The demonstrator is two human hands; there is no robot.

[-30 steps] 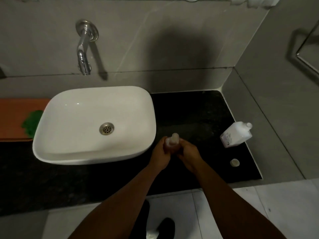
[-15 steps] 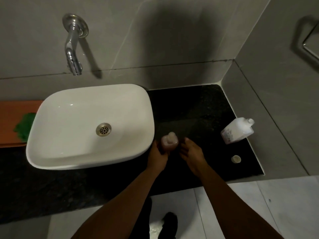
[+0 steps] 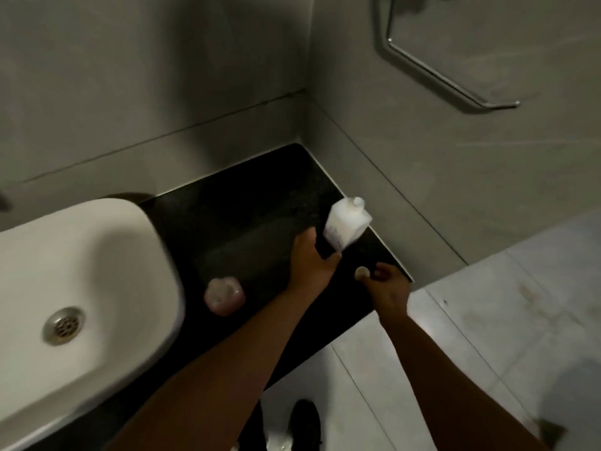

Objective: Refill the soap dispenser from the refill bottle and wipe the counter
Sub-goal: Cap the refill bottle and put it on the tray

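Observation:
The pinkish soap dispenser (image 3: pixel 224 296) stands alone on the black counter (image 3: pixel 247 222), just right of the sink, with no hand on it. The white refill bottle (image 3: pixel 346 224) sits near the counter's right edge, its neck pointing to the wall. My left hand (image 3: pixel 312 258) is spread beside the bottle's lower end, thumb almost touching it. My right hand (image 3: pixel 387 284) is at the counter's front right corner, fingertips pinched around the small round cap (image 3: pixel 361 272).
The white basin (image 3: pixel 81 288) with its metal drain (image 3: pixel 64 325) fills the left side. Grey tiled walls meet at the corner behind the counter. A metal towel rail (image 3: pixel 432 70) hangs on the right wall. Pale floor tiles lie below.
Both hands let go of the dispenser and moved right; the left reached the refill bottle, the right reached the cap. The view swung right, so the tap and orange cloth are out of frame.

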